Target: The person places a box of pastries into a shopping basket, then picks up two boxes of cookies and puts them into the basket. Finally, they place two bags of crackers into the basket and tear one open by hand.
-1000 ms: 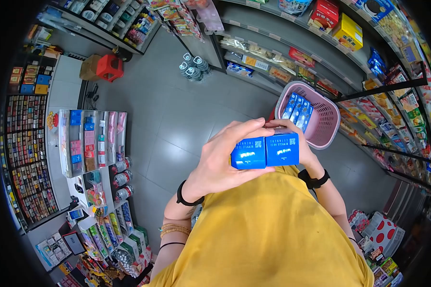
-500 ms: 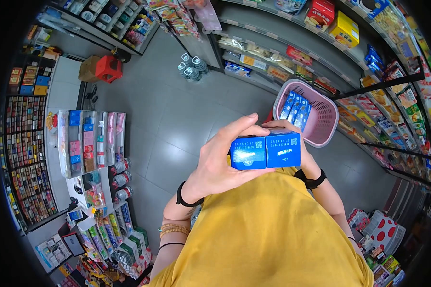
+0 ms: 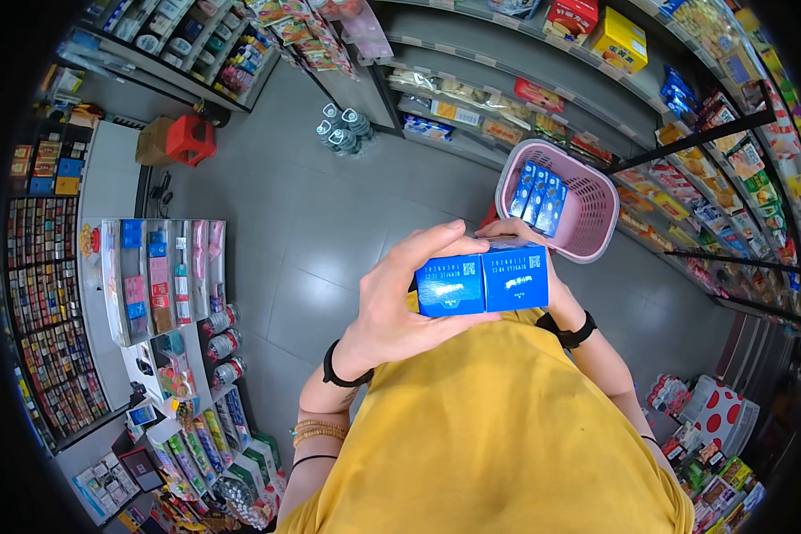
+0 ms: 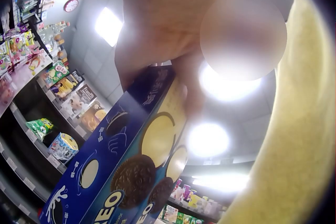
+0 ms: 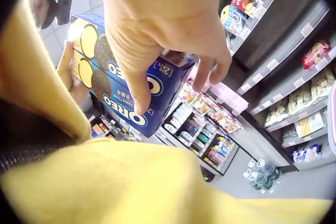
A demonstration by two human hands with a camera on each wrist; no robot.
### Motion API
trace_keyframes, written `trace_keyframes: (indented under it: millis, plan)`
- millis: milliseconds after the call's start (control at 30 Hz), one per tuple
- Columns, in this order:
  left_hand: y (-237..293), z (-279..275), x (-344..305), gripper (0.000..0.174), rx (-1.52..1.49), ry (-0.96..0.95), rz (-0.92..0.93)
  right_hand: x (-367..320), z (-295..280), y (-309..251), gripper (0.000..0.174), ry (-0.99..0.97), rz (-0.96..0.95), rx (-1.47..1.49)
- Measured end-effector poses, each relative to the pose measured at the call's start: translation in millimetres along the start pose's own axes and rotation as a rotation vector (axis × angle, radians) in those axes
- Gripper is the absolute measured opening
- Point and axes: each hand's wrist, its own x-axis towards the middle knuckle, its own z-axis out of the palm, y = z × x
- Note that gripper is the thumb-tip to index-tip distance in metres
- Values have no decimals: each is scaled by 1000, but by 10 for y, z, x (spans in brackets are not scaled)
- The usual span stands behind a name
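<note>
Two blue boxes, one on the left and one on the right, are held side by side at chest height, their printed ends facing up in the head view. The left hand grips the left side, thumb and fingers around it. At the other side the right hand grips the pair, its fingers partly hidden behind the boxes. In the right wrist view the Oreo boxes have the right hand's thumb pressed on their face. The left wrist view shows the Oreo box fronts below the left hand.
A pink basket with several blue boxes inside stands on the floor beyond the hands. Snack shelves run along the top and right. Bottles stand on the floor; a display counter and red stool are at left.
Both hands and the boxes have shifted slightly left in the head view, still gripped together. The surroundings have also shifted, with the basket a little further left and up.
</note>
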Motion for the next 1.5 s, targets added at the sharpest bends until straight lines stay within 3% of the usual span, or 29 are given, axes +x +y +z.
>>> trace_keyframes:
  millis: [200, 600, 800, 1200, 1500]
  plan:
    - [-15, 26, -52, 98, -72, 0, 0, -55, 74, 48, 44, 8, -7, 184]
    - [-64, -13, -6, 96, -135, -39, 64, -195, 162, -44, 45, 65, 42, 104]
    - [-74, -49, 48, 97, -212, -154, 38, -253, 198, -58, 44, 138, 69, 82]
    - [-147, 23, 338, 94, -299, -350, 157, -394, 185, -73, 42, 362, 27, 1]
    - [-160, 26, 377, 73, -284, -349, 260, -406, 169, -155, 43, 349, 7, -38]
